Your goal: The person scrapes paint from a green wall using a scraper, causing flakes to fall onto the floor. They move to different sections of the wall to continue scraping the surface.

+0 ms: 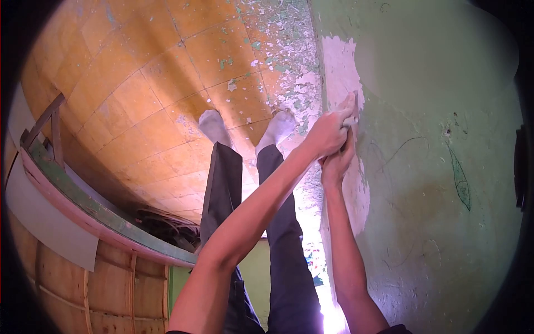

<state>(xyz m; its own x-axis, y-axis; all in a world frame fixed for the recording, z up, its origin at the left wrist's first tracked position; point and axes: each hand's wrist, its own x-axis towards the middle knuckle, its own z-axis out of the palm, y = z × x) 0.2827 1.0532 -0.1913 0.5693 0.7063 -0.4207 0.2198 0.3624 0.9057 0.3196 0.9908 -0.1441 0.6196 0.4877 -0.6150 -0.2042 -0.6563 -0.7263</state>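
Both hands are together against a green-painted wall [411, 178], at the edge of a bare whitish patch [340, 61] where the paint is gone. My left hand [329, 132] is closed, with its fingers pointing up along the wall. Just below it and partly covered by it, my right hand [338, 161] is closed too. A thin dark edge [356, 103] shows beside the left fingertips, but I cannot make out what the hands hold. A whitish bare strip [359, 200] continues below the hands.
Paint flakes [286, 50] lie thickly on the orange tiled floor [167, 72] along the wall. My socked feet [211, 122] stand on the tiles. A wooden piece with a green and pink edge [105, 206] is at left, with a dark tangled heap [167, 225] beside it.
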